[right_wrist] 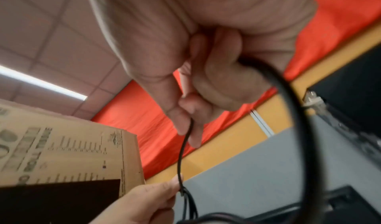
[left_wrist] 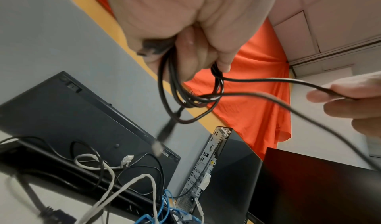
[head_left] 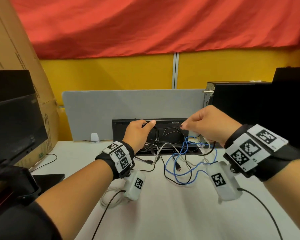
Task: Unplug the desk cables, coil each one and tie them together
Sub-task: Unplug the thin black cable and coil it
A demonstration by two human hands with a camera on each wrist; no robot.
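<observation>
**Coil may slip or snag while winding**

Wrist bands frame both raised hands above the worktop [head_left: 163,213]. Left hand [head_left: 139,134] has its fingers curled round several loops of the black cable [left_wrist: 185,100]; right hand [head_left: 210,125] pinches the same cable's next stretch between thumb and forefinger. Loose loops could spill if the left grip relaxes. Trailing slack runs down into the blue cable [head_left: 180,172] and grey cable [left_wrist: 111,178] tangled below, and could probably drag them up or knot.
</observation>
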